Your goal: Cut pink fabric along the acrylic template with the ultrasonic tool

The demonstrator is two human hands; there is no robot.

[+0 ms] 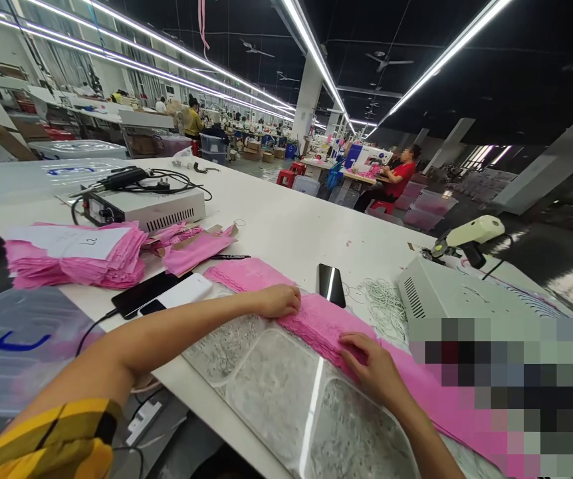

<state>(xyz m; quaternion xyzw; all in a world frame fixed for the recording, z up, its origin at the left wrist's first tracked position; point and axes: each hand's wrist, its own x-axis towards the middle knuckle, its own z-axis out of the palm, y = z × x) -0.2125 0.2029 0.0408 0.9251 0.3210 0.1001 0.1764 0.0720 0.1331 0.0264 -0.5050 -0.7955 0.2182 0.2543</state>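
Observation:
A long strip of pink lace fabric (316, 319) lies across the white table (286, 226), partly over clear plastic packs of grey-white lace (271, 386). My left hand (279, 301) rests curled on the near edge of the pink strip, fingers closed against it. My right hand (371, 366) lies on the strip further right, fingers pressed flat on the fabric. A yellow plaid sleeve covers my left upper arm.
A stack of pink pieces (74, 256) with a paper slip sits at left, beside a white electrical box (141, 206) with cables. A black phone (331, 285), a dark tablet (147, 293), white elastic loops (383, 303) and a white machine (446, 293) lie nearby. Seated workers are far behind.

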